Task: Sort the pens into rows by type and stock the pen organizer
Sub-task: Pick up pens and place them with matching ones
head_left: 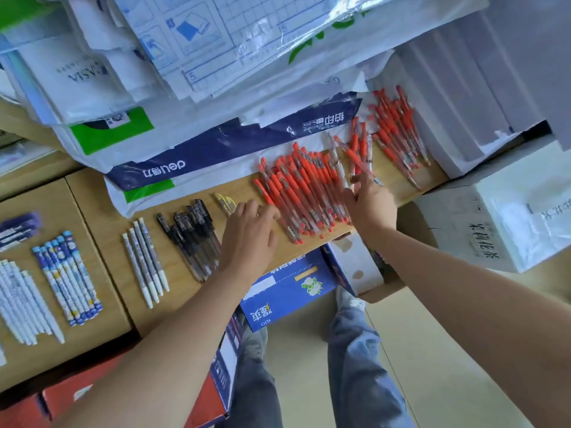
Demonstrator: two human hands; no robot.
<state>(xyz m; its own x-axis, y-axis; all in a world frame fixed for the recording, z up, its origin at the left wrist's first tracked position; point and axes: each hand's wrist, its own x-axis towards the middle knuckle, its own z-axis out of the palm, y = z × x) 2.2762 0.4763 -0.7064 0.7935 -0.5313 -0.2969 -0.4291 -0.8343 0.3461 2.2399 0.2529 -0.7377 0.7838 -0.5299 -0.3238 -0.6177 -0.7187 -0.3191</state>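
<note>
My left hand (250, 230) lies with fingers loosely spread against the left flank of the red pens (302, 193), centre frame. My right hand (370, 202) bears on their right flank; its fingers are blurred, so whether they pinch a pen I cannot tell. Risk: the row's lower tips reach the cardboard box (92, 230) edge, and a hard squeeze may roll pens into the blue carton (287, 291) below, contents unseen. No organizer in view.

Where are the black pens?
In the head view, the black pens lie left of centre, between the white pens on their left and the left hand on their right.
</note>
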